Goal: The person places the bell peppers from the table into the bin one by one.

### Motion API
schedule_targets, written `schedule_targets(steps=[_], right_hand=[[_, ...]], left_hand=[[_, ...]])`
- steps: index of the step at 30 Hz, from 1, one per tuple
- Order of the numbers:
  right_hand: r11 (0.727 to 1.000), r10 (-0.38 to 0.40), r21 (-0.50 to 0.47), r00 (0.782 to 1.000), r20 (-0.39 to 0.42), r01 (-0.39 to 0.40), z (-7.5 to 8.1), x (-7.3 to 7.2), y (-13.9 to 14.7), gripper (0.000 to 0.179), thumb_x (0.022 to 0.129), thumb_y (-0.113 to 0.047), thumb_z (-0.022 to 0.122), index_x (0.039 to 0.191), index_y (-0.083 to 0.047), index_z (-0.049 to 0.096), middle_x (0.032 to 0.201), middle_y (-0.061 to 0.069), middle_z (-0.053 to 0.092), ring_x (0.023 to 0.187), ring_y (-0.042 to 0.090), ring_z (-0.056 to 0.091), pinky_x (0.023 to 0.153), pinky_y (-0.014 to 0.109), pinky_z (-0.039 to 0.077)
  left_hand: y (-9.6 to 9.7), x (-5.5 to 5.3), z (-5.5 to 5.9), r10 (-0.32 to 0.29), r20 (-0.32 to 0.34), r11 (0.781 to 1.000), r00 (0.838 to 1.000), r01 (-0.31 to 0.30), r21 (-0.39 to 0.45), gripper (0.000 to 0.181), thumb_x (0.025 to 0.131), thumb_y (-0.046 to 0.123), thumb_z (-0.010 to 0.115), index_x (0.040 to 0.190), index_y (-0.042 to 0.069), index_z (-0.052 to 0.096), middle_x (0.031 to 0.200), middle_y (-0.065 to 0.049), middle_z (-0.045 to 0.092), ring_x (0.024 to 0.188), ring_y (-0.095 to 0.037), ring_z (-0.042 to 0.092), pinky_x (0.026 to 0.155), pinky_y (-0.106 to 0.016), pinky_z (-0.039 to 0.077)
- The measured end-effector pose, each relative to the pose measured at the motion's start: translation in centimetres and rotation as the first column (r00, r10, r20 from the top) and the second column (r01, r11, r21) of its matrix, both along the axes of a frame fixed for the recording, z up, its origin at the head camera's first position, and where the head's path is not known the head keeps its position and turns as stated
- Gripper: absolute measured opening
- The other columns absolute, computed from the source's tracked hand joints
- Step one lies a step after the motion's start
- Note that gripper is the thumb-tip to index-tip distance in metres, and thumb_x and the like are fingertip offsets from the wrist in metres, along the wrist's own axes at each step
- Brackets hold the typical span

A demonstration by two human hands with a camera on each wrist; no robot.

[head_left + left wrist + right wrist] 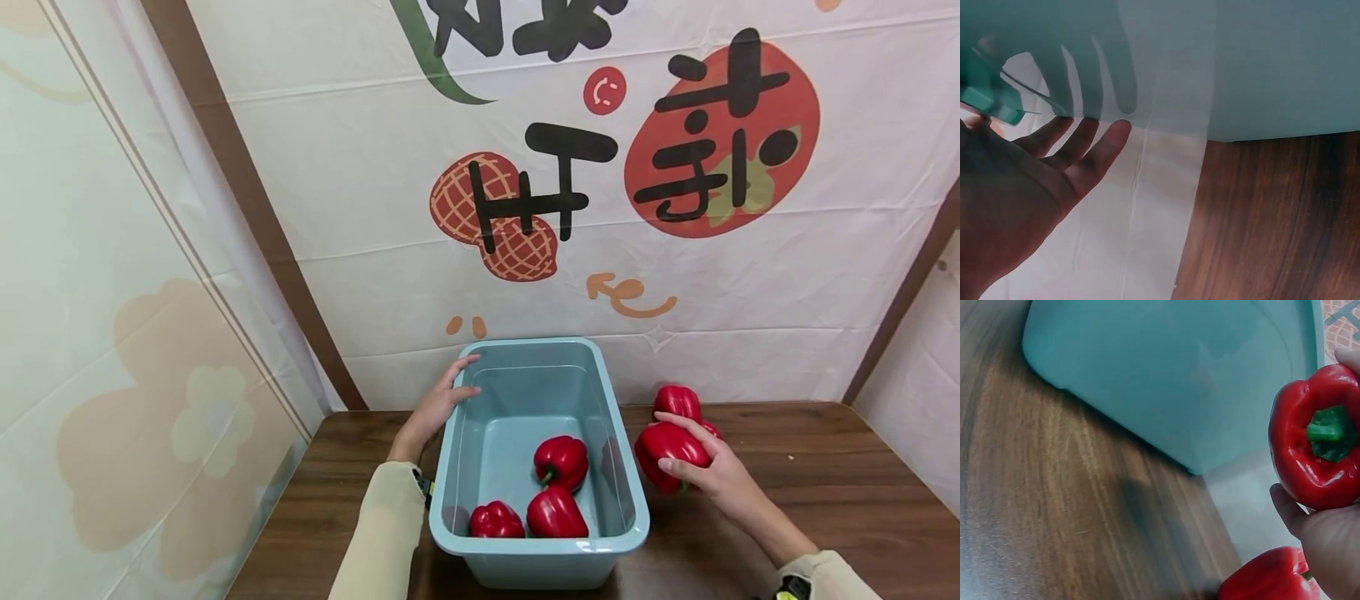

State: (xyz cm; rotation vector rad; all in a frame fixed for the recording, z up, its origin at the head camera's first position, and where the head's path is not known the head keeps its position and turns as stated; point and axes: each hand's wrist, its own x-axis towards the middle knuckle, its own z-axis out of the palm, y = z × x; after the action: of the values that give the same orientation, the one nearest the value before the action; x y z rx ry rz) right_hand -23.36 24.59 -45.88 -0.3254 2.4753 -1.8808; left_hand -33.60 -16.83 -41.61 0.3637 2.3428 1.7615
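Note:
In the head view my right hand [712,467] grips a red bell pepper [671,454] just right of the light blue plastic bin [540,546]. The right wrist view shows the held bell pepper [1319,437] with its green stem facing the camera. My left hand [435,408] rests at the bin's left rim with straight, spread fingers, some over the edge. In the left wrist view, other fingers [1088,140] touch the outer wall. Inside the bin lie three red bell peppers: one farther back [561,461], one front right [557,512] and one front left [497,521].
Behind the held pepper, more red bell pepper [677,400] shows on the brown wooden table [840,492], partly hidden by the right hand. A printed white cloth [360,292] hangs at the table's back edge, with another curtain [135,333] on the left.

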Motion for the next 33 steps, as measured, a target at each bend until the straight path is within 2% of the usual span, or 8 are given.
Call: schedule_targets(steps=[3, 7, 14, 19, 23, 29, 33], right_hand=[[1.000, 0.003, 0.011, 1.000, -0.028, -0.003, 0.4, -0.1, 0.0, 0.069, 0.086, -0.020, 0.072, 0.148, -0.015, 0.040, 0.139, 0.019, 0.039, 0.120, 0.042, 0.041, 0.075, 0.038, 0.058], [1.000, 0.008, 0.019, 0.999, -0.049, -0.008, 1.0, -0.2, 0.0, 0.067, 0.088, -0.020, 0.070, 0.148, -0.015, 0.041, 0.139, 0.017, 0.040, 0.119, 0.040, 0.042, 0.075, 0.038, 0.057], [0.999, 0.011, 0.032, 0.996, -0.094, -0.008, 1.8, -0.4, 0.2, 0.066, 0.089, -0.018, 0.069, 0.148, -0.016, 0.041, 0.136, 0.008, 0.042, 0.115, 0.030, 0.045, 0.076, 0.038, 0.057], [0.999, 0.022, 0.033, 0.994, -0.103, -0.018, 2.4, -0.5, 0.2, 0.070, 0.087, -0.018, 0.072, 0.149, -0.018, 0.040, 0.138, 0.008, 0.041, 0.118, 0.030, 0.042, 0.075, 0.038, 0.058], [0.999, 0.028, 0.040, 0.993, -0.111, -0.023, 2.8, -0.6, 0.2, 0.069, 0.087, -0.019, 0.071, 0.148, -0.018, 0.040, 0.137, 0.006, 0.043, 0.117, 0.028, 0.043, 0.075, 0.038, 0.058], [0.998, 0.051, 0.039, 0.989, -0.140, -0.046, 3.4, -0.9, 0.3, 0.063, 0.090, -0.017, 0.067, 0.148, -0.016, 0.041, 0.133, -0.003, 0.046, 0.115, 0.020, 0.047, 0.075, 0.039, 0.058], [0.997, 0.054, 0.056, 0.986, -0.156, -0.046, 3.9, -0.9, 0.2, 0.062, 0.091, -0.017, 0.065, 0.148, -0.017, 0.041, 0.132, -0.006, 0.047, 0.114, 0.019, 0.048, 0.075, 0.038, 0.057]], left_hand=[[0.1, 0.0, -0.3, 0.012, -0.013, 1.000, 1.000, -0.012, 0.018, 0.055, 0.098, 0.022, 0.047, 0.151, 0.028, 0.034, 0.157, -0.013, 0.022, 0.127, -0.046, 0.042, 0.095, -0.058, 0.046], [0.3, 0.1, -0.3, 0.030, 0.011, 0.998, 0.999, -0.031, 0.061, 0.053, 0.099, 0.020, 0.046, 0.150, 0.029, 0.036, 0.156, -0.011, 0.025, 0.127, -0.048, 0.043, 0.096, -0.061, 0.044], [0.3, 0.1, -0.4, 0.044, 0.019, 0.997, 0.999, -0.045, 0.064, 0.050, 0.101, 0.020, 0.044, 0.149, 0.028, 0.036, 0.156, -0.010, 0.026, 0.127, -0.045, 0.043, 0.096, -0.061, 0.044], [0.4, 0.0, -0.4, 0.058, 0.025, 0.997, 0.998, -0.060, 0.056, 0.048, 0.101, 0.022, 0.045, 0.148, 0.030, 0.037, 0.157, -0.008, 0.024, 0.129, -0.043, 0.042, 0.098, -0.062, 0.043], [0.4, 0.0, -0.4, 0.043, 0.015, 0.997, 0.999, -0.044, 0.059, 0.049, 0.102, 0.022, 0.044, 0.150, 0.027, 0.036, 0.159, -0.009, 0.021, 0.131, -0.042, 0.038, 0.101, -0.061, 0.040], [0.4, 0.1, -0.3, 0.032, 0.012, 0.997, 0.999, -0.032, 0.064, 0.051, 0.102, 0.021, 0.044, 0.152, 0.025, 0.034, 0.162, -0.007, 0.017, 0.135, -0.037, 0.031, 0.106, -0.060, 0.035], [0.4, 0.0, -0.4, 0.028, 0.014, 0.997, 1.000, -0.029, 0.071, 0.051, 0.102, 0.021, 0.044, 0.152, 0.024, 0.033, 0.162, -0.007, 0.016, 0.136, -0.037, 0.031, 0.107, -0.061, 0.034]])
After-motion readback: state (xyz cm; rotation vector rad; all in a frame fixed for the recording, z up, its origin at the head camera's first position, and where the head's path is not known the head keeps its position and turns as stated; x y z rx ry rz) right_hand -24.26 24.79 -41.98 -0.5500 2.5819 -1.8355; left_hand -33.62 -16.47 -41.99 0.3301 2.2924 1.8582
